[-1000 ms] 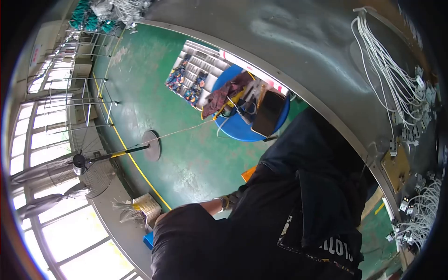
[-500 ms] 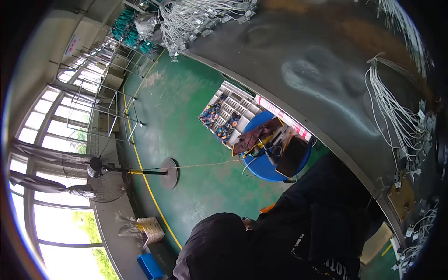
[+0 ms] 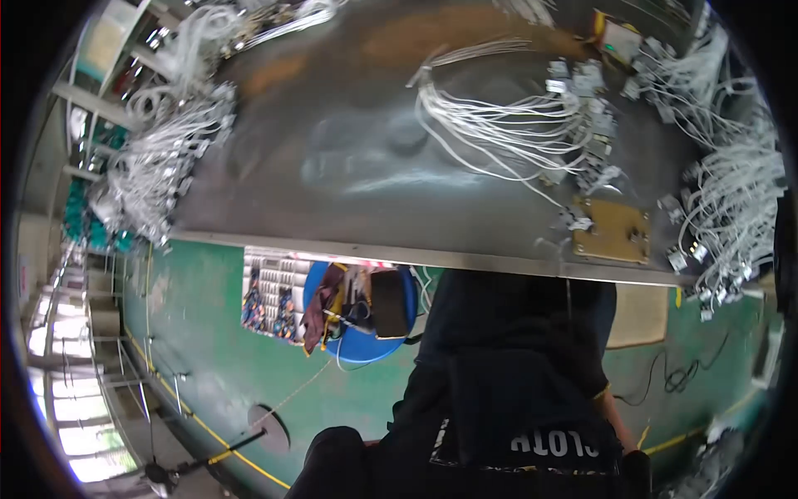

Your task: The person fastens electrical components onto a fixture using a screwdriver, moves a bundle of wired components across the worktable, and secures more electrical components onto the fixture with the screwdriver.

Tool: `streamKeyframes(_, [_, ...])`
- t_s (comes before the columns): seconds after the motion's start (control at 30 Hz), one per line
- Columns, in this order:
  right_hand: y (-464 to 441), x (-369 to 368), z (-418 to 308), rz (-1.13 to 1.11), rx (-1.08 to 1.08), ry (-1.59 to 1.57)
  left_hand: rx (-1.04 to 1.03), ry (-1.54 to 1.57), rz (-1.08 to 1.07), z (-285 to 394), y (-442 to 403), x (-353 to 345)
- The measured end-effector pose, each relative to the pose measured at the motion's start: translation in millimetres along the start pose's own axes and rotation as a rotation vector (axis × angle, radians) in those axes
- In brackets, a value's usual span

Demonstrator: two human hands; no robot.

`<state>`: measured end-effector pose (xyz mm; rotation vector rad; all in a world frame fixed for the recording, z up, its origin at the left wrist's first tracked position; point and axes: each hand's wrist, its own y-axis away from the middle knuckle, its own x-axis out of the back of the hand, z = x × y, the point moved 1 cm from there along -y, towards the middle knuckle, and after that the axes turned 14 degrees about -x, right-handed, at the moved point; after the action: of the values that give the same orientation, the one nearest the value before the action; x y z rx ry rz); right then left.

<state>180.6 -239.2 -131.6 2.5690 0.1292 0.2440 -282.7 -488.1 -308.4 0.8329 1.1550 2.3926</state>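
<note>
While the right forearm [image 3: 617, 422] shows beside the dark clothing [image 3: 499, 382], the right hand cannot be made out against it; how far its fingers are open, and whether they have hold of anything, cannot be told. The left hand is out of view, its fingers likewise unverified.

On the metal table [image 3: 332, 212], 1 white cable bundle [image 3: 503, 133] lies fanned out, gathered at its left end, with metal connectors [image 3: 594, 112] grouped at its right. Below these sits 1 tan plate [image 3: 611, 231], near the front edge; 1 stray cable end lies at its left side, contact not determinable. 2 further groups of white cable are noted: a right heap [image 3: 736, 200], part of it overhanging the edge, and a left heap [image 3: 162, 158] at the far corner.

Beside the person's legs stands 1 blue stool [image 3: 362, 345] bearing a maroon cloth [image 3: 318, 312] and a dark flat item [image 3: 389, 303]. Adjoining it is 1 white slotted crate [image 3: 278, 274] with patterned fabric on it. A fan base [image 3: 270, 426] rests on the green floor [image 3: 204, 333], near a yellow line.
</note>
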Motion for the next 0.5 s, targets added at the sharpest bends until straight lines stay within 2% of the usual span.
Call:
streamKeyframes(0.2, [22.4, -6.1, -51.0, -0.037, -0.061, -0.105, -0.029, -0.098, -0.041, 14.0, -32.2, 31.5])
streamKeyframes(0.3, [21.9, -7.2, -55.9, 0.006, 0.028, 0.041, -0.044, -0.129, -0.047, 20.2, -41.4, 41.4])
streamKeyframes(0.43, [22.7, -10.1, -57.3, -0.001, -0.046, -0.064, -0.062, -0.162, -0.056, 27.0, -50.4, 50.0])
streamKeyframes(0.5, [19.0, -10.6, -53.8, 0.019, 0.116, -0.005, -0.068, -0.173, -0.062, 30.7, -53.4, 53.0])
